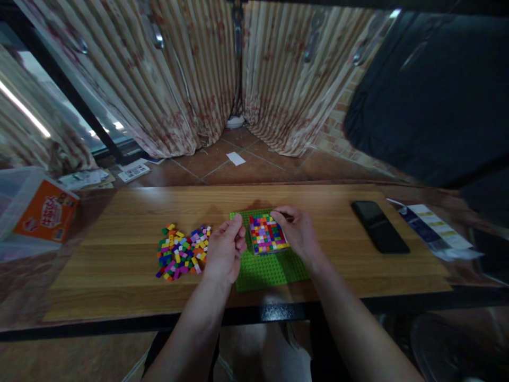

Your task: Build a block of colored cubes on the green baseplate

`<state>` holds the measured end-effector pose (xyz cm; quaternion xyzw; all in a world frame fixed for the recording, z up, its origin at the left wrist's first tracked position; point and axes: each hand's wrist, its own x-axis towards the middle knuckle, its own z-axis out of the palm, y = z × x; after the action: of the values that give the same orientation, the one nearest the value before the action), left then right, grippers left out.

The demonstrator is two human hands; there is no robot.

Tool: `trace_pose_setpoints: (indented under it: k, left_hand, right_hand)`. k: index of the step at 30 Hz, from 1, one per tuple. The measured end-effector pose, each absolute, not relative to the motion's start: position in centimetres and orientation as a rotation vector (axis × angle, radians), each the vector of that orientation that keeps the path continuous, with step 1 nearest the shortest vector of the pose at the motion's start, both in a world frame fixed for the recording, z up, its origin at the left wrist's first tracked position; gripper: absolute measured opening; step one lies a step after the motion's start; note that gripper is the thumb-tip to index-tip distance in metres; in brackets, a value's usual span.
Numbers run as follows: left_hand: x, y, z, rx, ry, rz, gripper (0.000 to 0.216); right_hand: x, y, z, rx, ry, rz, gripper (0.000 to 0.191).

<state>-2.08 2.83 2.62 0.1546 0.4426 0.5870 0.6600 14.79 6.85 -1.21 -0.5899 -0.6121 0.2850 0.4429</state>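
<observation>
A green studded baseplate (pixel 262 272) lies on the table in front of me. On its upper part sits a square patch of many-coloured toy bricks (pixel 264 236). My right hand (pixel 297 229) is at the patch's upper right corner, thumb and fingers drawn together there; whatever is between the fingertips is hidden. Over the plate's left edge, my left hand (pixel 226 246) is closed, thumb against the curled fingers, and any small thing in it cannot be made out. Just left of that hand, loose toy bricks (pixel 181 253) in mixed colours are heaped on the wood.
A black phone (pixel 379 227) lies on the right of the wooden table (pixel 334 212), with printed packaging (pixel 441 231) past the table's right end. Off the left end stands a clear plastic box (pixel 19 199) with an orange label. Curtains (pixel 191 79) hang beyond the tiled floor.
</observation>
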Motion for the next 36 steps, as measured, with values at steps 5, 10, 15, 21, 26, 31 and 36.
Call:
trace_pose_setpoints:
  k: [5,10,15,21,26,31,36]
  left_hand:
    - [-2.0,2.7,2.7,0.390,0.976,1.322,0.034]
    - [-2.1,2.6,2.6,0.399,0.896,1.298,0.027]
    - [-2.1,2.6,2.7,0.390,0.839,1.284,0.018]
    - [-1.9,2.5,2.9,0.433,0.784,1.255,0.025]
    - [-1.6,2.2,3.2,0.513,0.783,1.244,0.035]
    - [-1.3,2.0,3.2,0.555,0.808,1.215,0.040]
    - [-1.5,2.3,2.9,0.544,0.904,1.219,0.035]
  right_hand:
    - [14.7,6.7,-1.0,-1.447,-1.546,0.720,0.023]
    - [14.8,6.2,-0.1,-1.448,-1.539,0.577,0.028]
    - [14.1,5.2,1.3,-1.310,-1.535,0.495,0.023]
    - [12.8,3.9,2.2,-1.159,-1.686,0.564,0.017]
    - [12.2,3.3,2.4,-1.122,-1.703,0.686,0.017]
    - [12.3,3.1,2.5,-1.081,-1.632,0.831,0.018]
    - [15.1,4.2,1.8,-1.196,-1.585,0.697,0.013]
